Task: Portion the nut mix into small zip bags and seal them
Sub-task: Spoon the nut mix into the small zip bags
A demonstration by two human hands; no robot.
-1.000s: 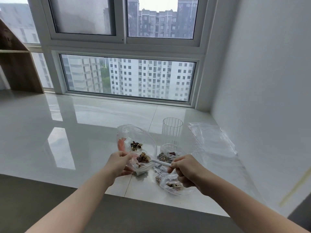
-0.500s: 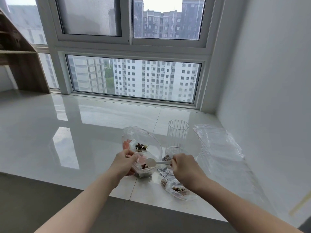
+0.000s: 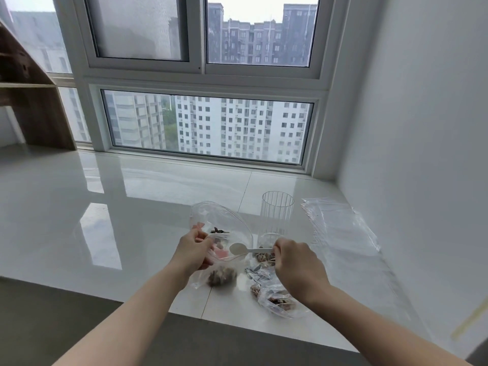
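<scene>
My left hand (image 3: 194,250) grips the rim of a small clear zip bag (image 3: 221,265) and holds its mouth open; a clump of nut mix (image 3: 221,276) lies at its bottom. My right hand (image 3: 297,265) pinches the handle of a white plastic spoon (image 3: 241,249), whose empty bowl sits over the bag's mouth. A filled bag (image 3: 280,301) lies on the sill below my right wrist. Nut mix (image 3: 262,257) shows in a clear container partly hidden behind my right hand.
A ribbed clear glass (image 3: 277,213) stands behind the hands. A stack of flat empty zip bags (image 3: 340,228) lies to the right near the white wall. The glossy white sill (image 3: 105,207) stretches left; a wooden shelf (image 3: 29,101) stands at far left.
The spoon carried nut mix a second ago and is now empty; the mix lies at the bottom of the bag that my left hand holds. My right hand stayed on the spoon.
</scene>
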